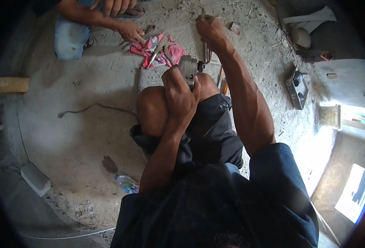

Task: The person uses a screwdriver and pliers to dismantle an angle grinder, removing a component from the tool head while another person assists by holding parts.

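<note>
My left hand [179, 93] is wrapped round a grey metal tool [188, 68] with a rounded body, held between my knees. A short dark shaft sticks out of its right side and meets an upright bent metal rod [207, 53]. Around the top of that rod my right hand [212, 33] is closed in a fist, and its fingers cover the rod's end. The tool's exact kind cannot be made out. Just beyond it lies a crumpled pink and white cloth or wrapper [176, 53] with metal hand tools [155, 53] on it.
At the far left, another person's hand [131, 31] reaches toward the pink material. A dark cord [95, 105] runs over the concrete floor. A plastic bottle [126, 184] lies left of me, a grey block [35, 178] farther out. A tray [296, 89] stands at right.
</note>
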A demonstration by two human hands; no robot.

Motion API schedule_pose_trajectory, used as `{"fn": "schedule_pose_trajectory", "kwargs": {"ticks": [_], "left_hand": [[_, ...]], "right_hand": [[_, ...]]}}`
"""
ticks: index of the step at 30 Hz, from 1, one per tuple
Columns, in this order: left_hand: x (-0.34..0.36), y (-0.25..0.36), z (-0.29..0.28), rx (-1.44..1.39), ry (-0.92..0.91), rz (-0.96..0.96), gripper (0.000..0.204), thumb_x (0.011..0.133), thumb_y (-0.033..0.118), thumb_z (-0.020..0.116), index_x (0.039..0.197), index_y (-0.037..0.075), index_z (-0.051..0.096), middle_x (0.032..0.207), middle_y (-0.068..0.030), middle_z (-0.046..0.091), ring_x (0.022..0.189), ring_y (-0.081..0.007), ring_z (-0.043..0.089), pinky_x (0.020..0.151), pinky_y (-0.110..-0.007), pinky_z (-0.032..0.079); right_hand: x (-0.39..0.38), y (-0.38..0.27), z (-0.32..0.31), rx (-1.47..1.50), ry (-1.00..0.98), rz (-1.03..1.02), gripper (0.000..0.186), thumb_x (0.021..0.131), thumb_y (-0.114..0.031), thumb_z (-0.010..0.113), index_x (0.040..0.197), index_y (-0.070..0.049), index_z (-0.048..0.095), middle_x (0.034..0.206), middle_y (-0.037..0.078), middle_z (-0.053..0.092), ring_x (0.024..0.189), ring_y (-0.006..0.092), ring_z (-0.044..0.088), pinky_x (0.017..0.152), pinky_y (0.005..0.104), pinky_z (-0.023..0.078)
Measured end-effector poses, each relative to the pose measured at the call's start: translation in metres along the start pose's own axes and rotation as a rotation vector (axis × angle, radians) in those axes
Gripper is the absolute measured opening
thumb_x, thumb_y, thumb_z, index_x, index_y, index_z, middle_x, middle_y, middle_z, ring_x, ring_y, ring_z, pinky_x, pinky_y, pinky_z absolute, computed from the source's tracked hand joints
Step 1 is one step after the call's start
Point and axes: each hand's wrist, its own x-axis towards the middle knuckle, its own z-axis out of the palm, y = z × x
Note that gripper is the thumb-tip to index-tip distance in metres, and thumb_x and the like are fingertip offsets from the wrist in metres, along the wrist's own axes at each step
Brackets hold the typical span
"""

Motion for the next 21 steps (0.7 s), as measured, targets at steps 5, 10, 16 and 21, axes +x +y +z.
{"fn": "schedule_pose_trajectory", "kwargs": {"ticks": [5,10,16,21], "left_hand": [[0.002,-0.007,0.008,0.023,0.035,-0.043,0.054,0.085,0.026,0.078,0.117,-0.004,0.046,0.101,-0.0271,0.055,0.093,-0.0487,0.059,0.080,-0.053,0.049],[0.003,-0.010,0.006,0.078,-0.003,-0.097,0.054,0.083,0.026,0.081,0.115,0.000,0.046,0.098,-0.0250,0.058,0.089,-0.0472,0.062,0.076,-0.053,0.049],[0.007,-0.002,0.003,0.103,-0.025,-0.133,0.054,0.079,0.020,0.085,0.113,0.001,0.046,0.091,-0.0226,0.062,0.083,-0.0444,0.065,0.073,-0.049,0.051],[0.008,-0.004,0.001,0.101,-0.065,-0.096,0.058,0.078,0.021,0.086,0.115,-0.001,0.047,0.094,-0.0223,0.061,0.083,-0.0406,0.065,0.073,-0.047,0.051]], "right_hand": [[-0.002,0.024,0.002,0.249,0.003,-0.245,0.043,0.099,-0.041,0.057,0.118,-0.002,0.062,0.081,-0.001,0.051,0.065,0.0072,0.049,0.053,0.0261,0.040],[-0.033,0.009,0.009,0.507,0.099,-0.144,0.038,0.103,-0.042,0.056,0.120,-0.009,0.060,0.080,-0.004,0.048,0.063,0.0050,0.043,0.053,0.0234,0.037],[-0.046,0.004,0.001,0.751,0.023,0.087,0.037,0.104,-0.041,0.054,0.118,-0.007,0.060,0.076,-0.005,0.045,0.059,0.0051,0.040,0.050,0.0235,0.033],[-0.047,0.010,0.011,1.357,-0.094,0.274,0.021,0.101,-0.030,0.063,0.104,-0.010,0.058,0.068,-0.009,0.037,0.051,0.0035,0.030,0.044,0.0221,0.023]]}}
